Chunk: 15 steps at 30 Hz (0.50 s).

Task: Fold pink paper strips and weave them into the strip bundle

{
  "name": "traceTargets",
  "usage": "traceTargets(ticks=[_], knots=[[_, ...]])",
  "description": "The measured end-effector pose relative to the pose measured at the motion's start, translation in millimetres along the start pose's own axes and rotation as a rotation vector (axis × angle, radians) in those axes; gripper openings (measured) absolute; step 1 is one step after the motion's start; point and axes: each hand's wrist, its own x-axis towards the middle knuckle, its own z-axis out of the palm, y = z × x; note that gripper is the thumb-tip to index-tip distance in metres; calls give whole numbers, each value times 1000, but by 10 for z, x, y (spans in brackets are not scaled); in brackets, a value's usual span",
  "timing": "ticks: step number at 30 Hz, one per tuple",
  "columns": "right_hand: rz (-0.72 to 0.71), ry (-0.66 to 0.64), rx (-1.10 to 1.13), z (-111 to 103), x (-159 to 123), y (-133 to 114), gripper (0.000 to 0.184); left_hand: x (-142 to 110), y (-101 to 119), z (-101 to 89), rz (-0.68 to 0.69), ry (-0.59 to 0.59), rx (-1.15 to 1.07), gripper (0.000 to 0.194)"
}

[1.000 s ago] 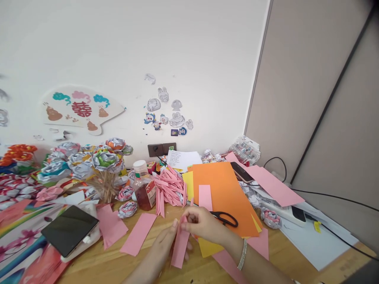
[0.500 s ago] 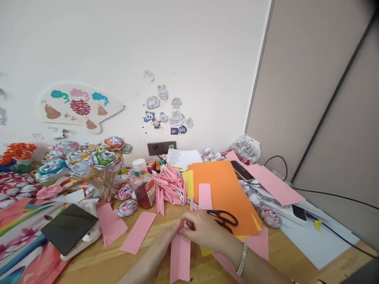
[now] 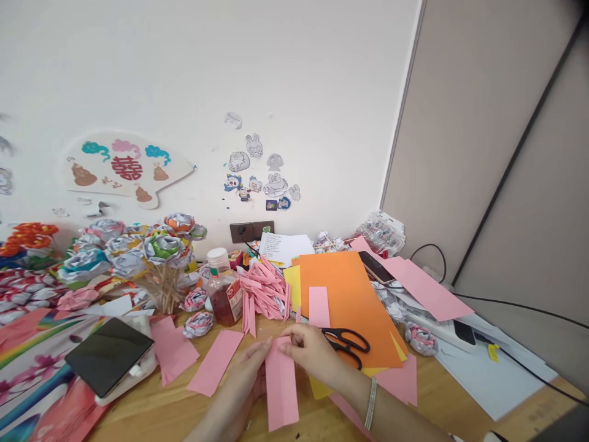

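Observation:
Between my two hands is a strip of pink paper (image 3: 282, 393) with a lengthwise crease, its lower end hanging toward me. My left hand (image 3: 251, 371) pinches its upper left edge, thumb on top. At the upper right corner, my right hand (image 3: 310, 353) grips the strip between thumb and bent fingers; a sparkly bracelet (image 3: 370, 402) circles that wrist. Black-handled scissors (image 3: 347, 344) lie just beyond the right hand, on orange paper (image 3: 340, 294). Left of my hands a flat pink strip (image 3: 215, 362) rests on the table. A pile of folded pink strips (image 3: 264, 288) sits behind.
A bottle (image 3: 224, 291) of reddish liquid stands behind my left hand. Paper flowers on sticks (image 3: 165, 252) crowd the back left, near a dark tablet (image 3: 109, 356). At the right are a phone (image 3: 376, 266), white sheets (image 3: 494, 374) and a black cable (image 3: 534, 307).
The pink strip has turned from a raised, half-folded shape to lying flatter and tilted toward me. My left hand has shifted slightly left, its thumb now showing on the paper's edge.

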Motion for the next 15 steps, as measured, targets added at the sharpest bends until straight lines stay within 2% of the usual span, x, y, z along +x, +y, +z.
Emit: traceTargets(ticks=[5, 8, 11, 15], knots=[[-41, 105, 37, 58, 26, 39, 18, 25, -39, -16, -42, -58, -103, 28], [-77, 132, 131, 46, 24, -18, 23, -1, -16, 7, -13, -86, -97, 29], [-85, 106, 245, 19, 18, -72, 29, -10, -7, 16, 44, -58, -90, 31], [-4, 45, 411, -6, 8, -85, 34, 58, -43, -42, 112, -63, -55, 28]])
